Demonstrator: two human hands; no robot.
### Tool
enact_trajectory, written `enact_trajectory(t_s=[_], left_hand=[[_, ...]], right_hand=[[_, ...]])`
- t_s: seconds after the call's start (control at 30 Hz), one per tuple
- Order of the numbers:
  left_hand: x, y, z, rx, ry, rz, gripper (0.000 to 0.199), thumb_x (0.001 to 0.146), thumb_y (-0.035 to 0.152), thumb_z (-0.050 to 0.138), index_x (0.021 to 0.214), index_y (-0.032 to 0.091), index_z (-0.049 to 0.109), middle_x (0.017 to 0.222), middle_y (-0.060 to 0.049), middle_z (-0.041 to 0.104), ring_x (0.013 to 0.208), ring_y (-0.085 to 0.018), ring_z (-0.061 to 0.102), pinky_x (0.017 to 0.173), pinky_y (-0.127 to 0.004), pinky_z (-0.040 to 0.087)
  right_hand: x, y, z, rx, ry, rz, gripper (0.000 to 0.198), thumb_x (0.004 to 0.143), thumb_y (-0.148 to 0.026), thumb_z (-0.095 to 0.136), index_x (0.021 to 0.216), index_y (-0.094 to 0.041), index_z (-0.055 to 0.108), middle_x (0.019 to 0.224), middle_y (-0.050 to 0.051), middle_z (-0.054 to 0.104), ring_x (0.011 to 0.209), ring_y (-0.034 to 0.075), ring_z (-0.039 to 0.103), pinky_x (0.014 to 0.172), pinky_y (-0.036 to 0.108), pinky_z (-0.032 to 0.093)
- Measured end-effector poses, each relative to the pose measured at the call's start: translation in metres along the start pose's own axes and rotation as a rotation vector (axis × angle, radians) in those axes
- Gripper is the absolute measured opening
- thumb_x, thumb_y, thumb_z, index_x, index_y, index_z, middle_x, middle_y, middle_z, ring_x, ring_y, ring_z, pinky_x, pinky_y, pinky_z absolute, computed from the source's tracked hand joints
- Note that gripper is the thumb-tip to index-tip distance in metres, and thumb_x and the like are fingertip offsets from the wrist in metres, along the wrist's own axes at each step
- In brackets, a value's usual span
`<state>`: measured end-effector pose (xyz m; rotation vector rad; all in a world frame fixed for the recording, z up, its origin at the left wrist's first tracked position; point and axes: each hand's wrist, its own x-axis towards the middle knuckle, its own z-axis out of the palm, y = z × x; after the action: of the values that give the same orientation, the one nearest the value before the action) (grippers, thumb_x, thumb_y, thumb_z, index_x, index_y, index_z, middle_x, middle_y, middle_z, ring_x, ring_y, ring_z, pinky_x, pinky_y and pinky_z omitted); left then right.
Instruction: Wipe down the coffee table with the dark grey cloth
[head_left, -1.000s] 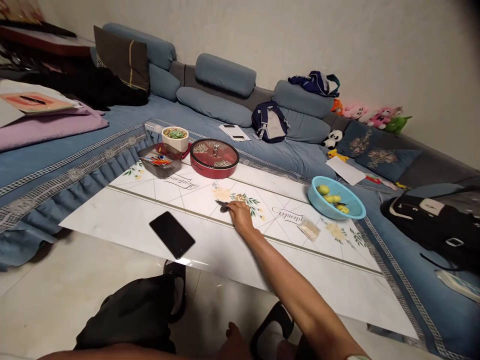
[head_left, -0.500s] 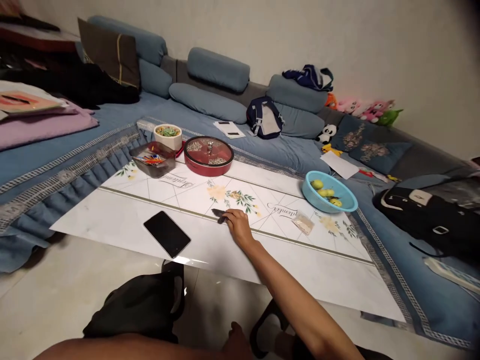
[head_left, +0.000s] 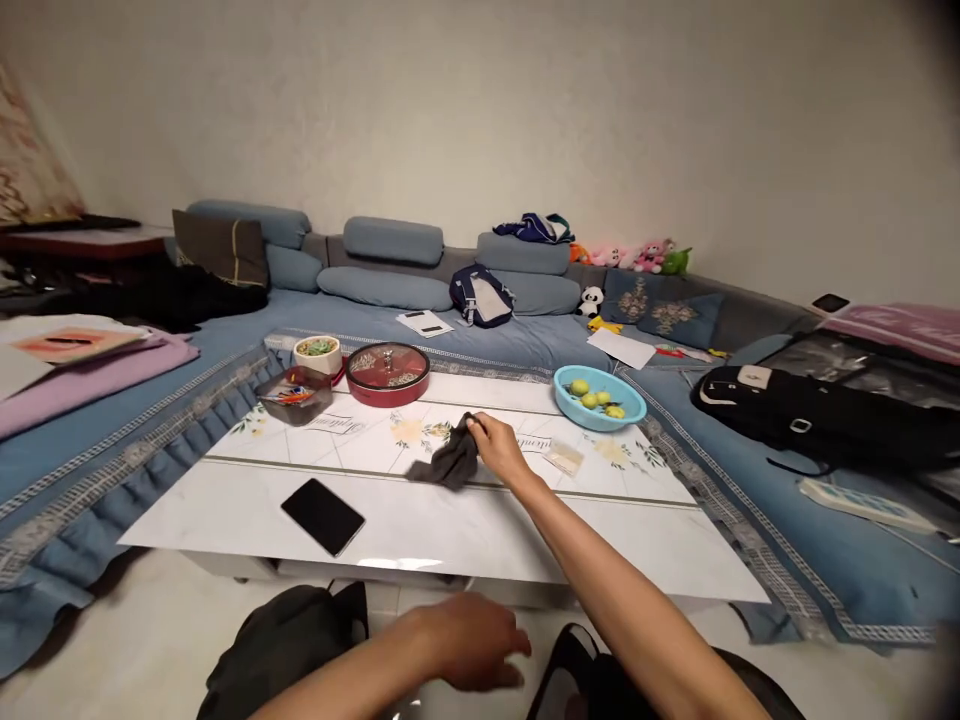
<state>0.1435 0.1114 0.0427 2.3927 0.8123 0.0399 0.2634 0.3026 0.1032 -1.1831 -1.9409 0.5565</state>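
Note:
My right hand (head_left: pixel 496 446) reaches out over the white marble-patterned table (head_left: pixel 420 520) and grips a dark grey cloth (head_left: pixel 450 465), which hangs from the fingers and touches the tabletop. My left hand (head_left: pixel 461 640) hovers low in front of me, below the table's near edge, fingers loosely curled and holding nothing. A black phone (head_left: pixel 322 515) lies face up on the table to the left of the cloth.
On the table's far side stand a red lidded dish (head_left: pixel 387 373), a small white bowl (head_left: pixel 316 352), a dark tray (head_left: pixel 294 393), a blue bowl of green fruit (head_left: pixel 598 396) and a small clear packet (head_left: pixel 564 457). A blue sofa with cushions, bags (head_left: pixel 817 415) and papers surrounds the table.
My right hand has lifted the dark cloth off the table, so it now hangs bunched from the fingers. My head has risen and my left hand has come into view.

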Motion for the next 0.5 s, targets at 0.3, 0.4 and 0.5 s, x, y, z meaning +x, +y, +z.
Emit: enact_trajectory(t_s=[0.3,0.4,0.5], left_hand=[[0.023,-0.05,-0.18,-0.37,0.762,-0.072,0.084,0.068,0.045,0.092,0.141,0.02,0.057,0.124,-0.01,0.07,0.113,-0.031,0.067,0.094,-0.04,0.055],[0.041,-0.06,-0.208,-0.428,0.53,-0.073,0.039,0.078,0.048,0.079,0.099,0.017,0.068,0.086,-0.001,0.067,0.077,-0.02,0.062,0.071,-0.03,0.048],[0.046,-0.056,-0.23,-0.391,0.564,-0.059,0.031,0.079,0.046,0.078,0.082,0.019,0.062,0.077,0.003,0.06,0.072,-0.016,0.055,0.067,-0.027,0.04]], right_hand=[[0.002,-0.021,-0.049,0.208,-0.132,-0.118,0.037,0.103,-0.055,0.048,0.09,-0.023,0.06,0.084,-0.002,0.061,0.082,0.018,0.055,0.076,0.029,0.043],[0.003,-0.019,-0.077,0.219,-0.144,-0.112,0.038,0.096,-0.058,0.061,0.084,-0.022,0.06,0.08,-0.003,0.059,0.078,0.017,0.053,0.072,0.028,0.04],[0.002,-0.01,-0.113,0.159,-0.295,-0.076,0.04,0.086,-0.06,0.072,0.089,-0.02,0.066,0.081,-0.003,0.061,0.076,0.016,0.054,0.068,0.027,0.038]])
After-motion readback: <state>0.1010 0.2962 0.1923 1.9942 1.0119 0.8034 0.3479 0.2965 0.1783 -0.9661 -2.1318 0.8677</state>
